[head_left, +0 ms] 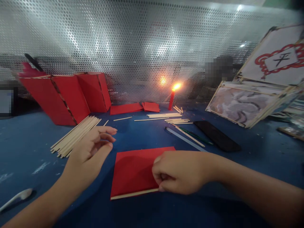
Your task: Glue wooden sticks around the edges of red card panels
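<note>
A rectangular red card (135, 169) lies flat on the blue table, with a thin wooden stick (133, 194) along its near edge. My right hand (181, 172) rests over the card's right part with fingers curled, and the thumb and forefinger pinch the stick at that edge. The right end of the stick is hidden under this hand. My left hand (89, 152) hovers left of the card, fingers bent but apart and nothing between them. Just beyond it lies a bundle of wooden sticks (73, 136).
Two red box-shaped pieces (68, 98) stand at the back left. A lit red candle (171, 99) burns before the perforated metal panel (133, 47). Loose sticks, red card pieces (127, 108) and a black phone (216, 135) lie about. At right stands a painted paper structure (242, 101); a white spoon (20, 196) lies lower left.
</note>
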`<action>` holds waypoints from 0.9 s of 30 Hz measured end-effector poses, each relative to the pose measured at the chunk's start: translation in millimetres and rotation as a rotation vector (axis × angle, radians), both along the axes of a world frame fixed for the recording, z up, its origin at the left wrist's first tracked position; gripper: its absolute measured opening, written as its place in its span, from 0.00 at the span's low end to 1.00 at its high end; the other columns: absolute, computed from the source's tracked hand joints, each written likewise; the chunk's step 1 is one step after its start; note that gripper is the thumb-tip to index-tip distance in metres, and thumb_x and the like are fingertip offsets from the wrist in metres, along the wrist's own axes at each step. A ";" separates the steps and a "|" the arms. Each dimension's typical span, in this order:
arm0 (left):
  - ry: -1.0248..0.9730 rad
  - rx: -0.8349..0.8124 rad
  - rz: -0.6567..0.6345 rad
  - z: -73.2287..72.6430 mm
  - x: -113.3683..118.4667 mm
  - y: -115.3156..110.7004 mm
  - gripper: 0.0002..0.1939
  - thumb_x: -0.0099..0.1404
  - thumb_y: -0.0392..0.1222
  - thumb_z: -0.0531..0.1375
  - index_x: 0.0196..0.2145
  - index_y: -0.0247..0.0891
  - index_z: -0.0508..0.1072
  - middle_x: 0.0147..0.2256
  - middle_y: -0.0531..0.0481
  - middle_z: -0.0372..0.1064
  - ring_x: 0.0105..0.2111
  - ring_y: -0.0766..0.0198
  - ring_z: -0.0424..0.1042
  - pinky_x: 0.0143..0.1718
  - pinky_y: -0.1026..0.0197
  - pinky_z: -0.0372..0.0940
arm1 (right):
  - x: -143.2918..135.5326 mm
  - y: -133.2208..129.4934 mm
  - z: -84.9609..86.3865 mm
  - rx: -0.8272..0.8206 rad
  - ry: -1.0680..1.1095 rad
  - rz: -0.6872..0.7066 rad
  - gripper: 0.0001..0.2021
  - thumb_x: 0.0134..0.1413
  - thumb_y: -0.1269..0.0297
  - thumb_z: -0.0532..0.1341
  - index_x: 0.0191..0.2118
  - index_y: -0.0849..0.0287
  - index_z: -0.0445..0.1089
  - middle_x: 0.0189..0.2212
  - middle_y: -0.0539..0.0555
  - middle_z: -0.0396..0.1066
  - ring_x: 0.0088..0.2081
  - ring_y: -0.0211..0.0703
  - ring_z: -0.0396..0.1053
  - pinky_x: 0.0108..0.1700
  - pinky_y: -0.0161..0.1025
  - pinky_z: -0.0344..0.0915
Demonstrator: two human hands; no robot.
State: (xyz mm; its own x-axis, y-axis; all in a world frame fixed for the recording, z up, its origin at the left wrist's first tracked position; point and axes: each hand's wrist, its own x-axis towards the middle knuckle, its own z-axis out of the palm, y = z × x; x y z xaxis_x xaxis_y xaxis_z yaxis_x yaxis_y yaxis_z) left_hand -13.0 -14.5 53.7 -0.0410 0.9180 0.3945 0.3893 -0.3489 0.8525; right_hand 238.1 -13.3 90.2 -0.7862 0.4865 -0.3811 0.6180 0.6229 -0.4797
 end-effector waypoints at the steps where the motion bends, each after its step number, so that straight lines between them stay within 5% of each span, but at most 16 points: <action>1: -0.035 -0.013 0.019 0.6 0.0 0.4 0.12 0.59 0.42 0.61 0.41 0.46 0.75 0.36 0.53 0.74 0.39 0.58 0.73 0.40 0.57 0.69 | 1.1 0.6 0.1 -0.009 0.005 0.003 0.08 0.52 0.75 0.62 0.25 0.60 0.66 0.28 0.49 0.72 0.29 0.37 0.65 0.32 0.34 0.58; 10: -0.665 0.012 0.232 17.4 10.7 4.1 0.12 0.39 0.36 0.66 0.26 0.44 0.76 0.29 0.59 0.71 0.33 0.67 0.69 0.37 0.68 0.65 | 18.0 18.8 11.9 -0.231 0.084 -0.101 0.06 0.54 0.68 0.62 0.28 0.61 0.68 0.22 0.46 0.65 0.24 0.33 0.62 0.28 0.32 0.58; 20: -0.722 0.085 0.329 28.1 18.1 -12.3 0.14 0.51 0.25 0.60 0.32 0.43 0.71 0.32 0.59 0.70 0.33 0.70 0.69 0.38 0.71 0.65 | 41.4 42.4 8.0 -0.559 0.446 -0.436 0.08 0.48 0.62 0.68 0.28 0.61 0.70 0.20 0.43 0.64 0.21 0.28 0.58 0.26 0.29 0.56; 23: -0.607 0.018 0.153 14.1 25.8 -14.5 0.12 0.56 0.31 0.62 0.37 0.45 0.73 0.40 0.57 0.72 0.40 0.65 0.71 0.40 0.65 0.65 | 33.9 38.7 5.5 -0.672 0.621 -0.583 0.12 0.45 0.59 0.71 0.27 0.61 0.70 0.18 0.43 0.65 0.19 0.28 0.60 0.22 0.28 0.55; 27: -0.522 -0.371 -0.248 -3.5 41.0 -21.1 0.17 0.67 0.52 0.60 0.51 0.49 0.69 0.62 0.49 0.63 0.59 0.53 0.64 0.55 0.50 0.60 | 9.1 20.9 -0.1 -0.793 0.857 -0.729 0.10 0.49 0.62 0.70 0.26 0.61 0.70 0.18 0.44 0.66 0.19 0.29 0.61 0.22 0.27 0.56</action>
